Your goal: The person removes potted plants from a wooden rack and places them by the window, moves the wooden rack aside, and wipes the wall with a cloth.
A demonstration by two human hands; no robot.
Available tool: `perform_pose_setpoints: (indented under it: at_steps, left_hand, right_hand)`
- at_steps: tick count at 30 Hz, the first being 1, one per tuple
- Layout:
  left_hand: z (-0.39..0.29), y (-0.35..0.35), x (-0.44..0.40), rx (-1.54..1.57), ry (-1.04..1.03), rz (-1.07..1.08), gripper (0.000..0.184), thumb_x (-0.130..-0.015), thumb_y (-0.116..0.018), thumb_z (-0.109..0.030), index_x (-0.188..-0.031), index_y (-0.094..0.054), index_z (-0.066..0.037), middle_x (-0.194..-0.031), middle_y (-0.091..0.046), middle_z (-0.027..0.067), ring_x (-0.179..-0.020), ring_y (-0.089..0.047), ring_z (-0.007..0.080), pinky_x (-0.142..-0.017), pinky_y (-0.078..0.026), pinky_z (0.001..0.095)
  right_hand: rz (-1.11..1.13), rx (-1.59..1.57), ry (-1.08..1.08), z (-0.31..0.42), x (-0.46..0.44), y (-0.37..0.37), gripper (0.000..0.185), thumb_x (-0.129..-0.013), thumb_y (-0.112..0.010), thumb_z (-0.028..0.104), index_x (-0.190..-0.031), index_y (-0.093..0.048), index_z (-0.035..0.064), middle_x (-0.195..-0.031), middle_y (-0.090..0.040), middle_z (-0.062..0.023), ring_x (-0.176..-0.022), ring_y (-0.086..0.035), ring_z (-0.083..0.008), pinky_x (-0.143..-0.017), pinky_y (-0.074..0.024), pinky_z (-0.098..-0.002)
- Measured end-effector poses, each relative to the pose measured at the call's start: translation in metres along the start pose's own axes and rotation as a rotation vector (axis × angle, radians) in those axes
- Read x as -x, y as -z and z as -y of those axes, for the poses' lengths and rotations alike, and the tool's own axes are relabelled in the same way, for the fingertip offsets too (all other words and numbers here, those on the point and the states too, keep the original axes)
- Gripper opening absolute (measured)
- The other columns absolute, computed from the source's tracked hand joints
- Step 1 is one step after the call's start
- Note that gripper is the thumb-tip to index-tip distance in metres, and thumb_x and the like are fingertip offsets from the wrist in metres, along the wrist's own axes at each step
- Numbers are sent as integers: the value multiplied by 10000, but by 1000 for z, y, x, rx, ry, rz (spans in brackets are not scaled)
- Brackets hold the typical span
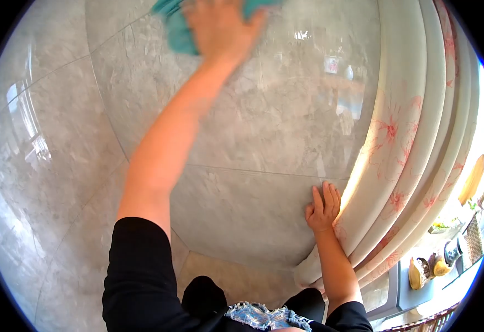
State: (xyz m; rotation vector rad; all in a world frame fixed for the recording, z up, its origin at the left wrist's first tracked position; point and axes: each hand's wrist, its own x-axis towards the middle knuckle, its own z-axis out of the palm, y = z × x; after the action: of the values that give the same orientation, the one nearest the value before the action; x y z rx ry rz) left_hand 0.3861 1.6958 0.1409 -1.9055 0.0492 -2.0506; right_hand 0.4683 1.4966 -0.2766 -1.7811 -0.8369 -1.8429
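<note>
My left hand (222,27) is raised at the top of the view and holds a teal cloth (180,36) against the glossy grey tiled wall (242,127). That hand is blurred, its thumb is out to the right, and the fingertips are hard to make out. Cloth shows on both sides of the hand, and its upper part is cut off by the frame. Lower right, my right hand (323,208) rests on the wall with its fingers apart and nothing in it, right beside the curtain's edge.
A pale curtain (391,149) with red flowers hangs along the right side, with bright light behind it. Beyond it at the lower right are a grey-edged surface (410,293), a brown and yellow ornament (419,273) and a dark patterned jar (452,252). Floor tiles (225,279) show below.
</note>
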Motion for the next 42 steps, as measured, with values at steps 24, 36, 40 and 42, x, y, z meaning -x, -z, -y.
perform_pose_setpoints:
  at_steps: [24,36,40,42]
  left_hand:
    - [245,21,28,22,49,-85,678,-875,-615,-468,-1463,-521,-145,-1538,-459,120,-1402,-410,363,-1164,-306,463]
    - [-21,-47,-45,-96,-173,-82,685,-939,-582,-469,-1494,-450,-92,-1571,-396,97,-1435,-332,379,-1177,-237,545]
    - [-111,-17,33,21,-500,-65,648,-928,-592,-459,-1497,-468,-174,-1575,-389,82,-1401,-361,400,-1161,-246,569]
    - [-134,-1,76,104,-517,90,610,-928,-595,-413,-1492,-483,-213,-1574,-399,79,-1381,-386,401,-1161,-244,576]
  right_hand:
    - [0,-40,-24,-2,3,-1,380,-912,-484,133,-1223,-702,124,-1388,-591,-112,-1316,-512,-279,-1114,-415,-438]
    - [-1,-88,-80,-2,-4,4,446,-869,-493,61,-1253,-703,150,-1402,-597,-73,-1302,-539,-244,-1085,-436,-406]
    - [103,-218,-195,14,2,33,443,-827,-557,29,-1231,-699,144,-1386,-604,-77,-1275,-556,-250,-1087,-433,-409]
    - [166,-260,-272,22,15,46,450,-797,-585,10,-1214,-698,137,-1371,-610,-81,-1258,-563,-253,-1089,-433,-411]
